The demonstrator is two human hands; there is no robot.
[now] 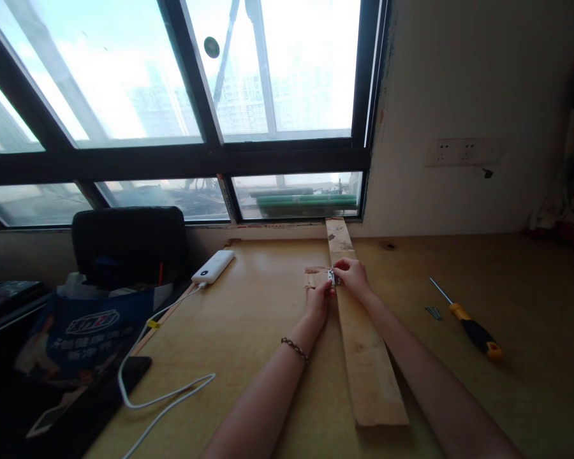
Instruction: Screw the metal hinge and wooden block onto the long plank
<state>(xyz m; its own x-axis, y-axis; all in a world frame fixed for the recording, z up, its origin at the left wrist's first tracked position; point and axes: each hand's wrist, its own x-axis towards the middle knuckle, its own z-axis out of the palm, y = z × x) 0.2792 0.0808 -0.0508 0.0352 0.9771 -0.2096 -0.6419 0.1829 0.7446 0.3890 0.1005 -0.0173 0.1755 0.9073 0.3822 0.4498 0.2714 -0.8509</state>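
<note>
Fingers [340, 265] partly hide the metal piece [333, 276], its details too small to tell; the bottom edge cuts cable [120, 376] and forearms [268, 392].

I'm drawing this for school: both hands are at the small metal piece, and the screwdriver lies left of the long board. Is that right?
Not quite: the screwdriver lies right of the long board, as the head view shows. The left hand and right hand are indeed both at the small metal piece.
</note>
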